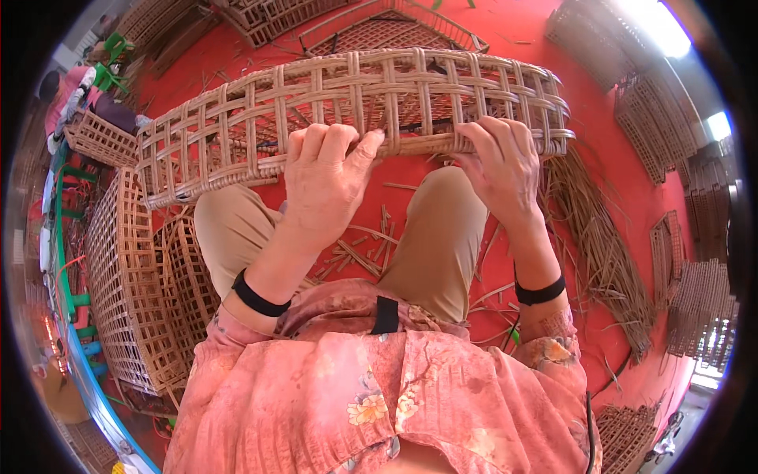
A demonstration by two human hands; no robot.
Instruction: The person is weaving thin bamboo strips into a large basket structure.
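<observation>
A long woven rattan basket point(426, 93) with an open lattice wall rests across my knees, its near rim toward me. My left hand point(328, 170) is closed over that rim left of the middle, thumb and forefinger close together at the edge. Whether a thin strand lies between them I cannot make out. Farther right, my right hand point(503, 162) grips the same rim, fingers bent over the top. The inside of the basket shows only through the gaps in the weave.
A bundle of dry strips point(596, 237) trails along the red floor point(580, 95) at the right. Cut scraps point(355, 249) lie between my legs. Lattice baskets point(126, 276) stand close at the left. Another person point(75, 95) sits at far left. More baskets are stacked right and behind.
</observation>
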